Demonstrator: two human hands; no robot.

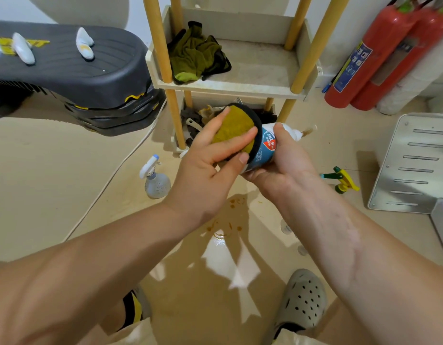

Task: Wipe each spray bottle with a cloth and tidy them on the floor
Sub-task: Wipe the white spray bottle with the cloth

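Above tan floor (pixel 66 170), left hand (pixel 210 165) clasps yellow cloth (pixel 231 128) against spray bottle (pixel 266 145) gripped by right hand (pixel 285 165).

Three spray bottles (pixel 265 148) (pixel 155 181) (pixel 342 179), two cloths (pixel 234 130) (pixel 193 56), two extinguishers (pixel 380 56) (pixel 424 41)

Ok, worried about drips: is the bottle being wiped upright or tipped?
Tipped: the spray bottle lies sideways in the right hand, nozzle pointing right; the left hand holds the cloth against it.
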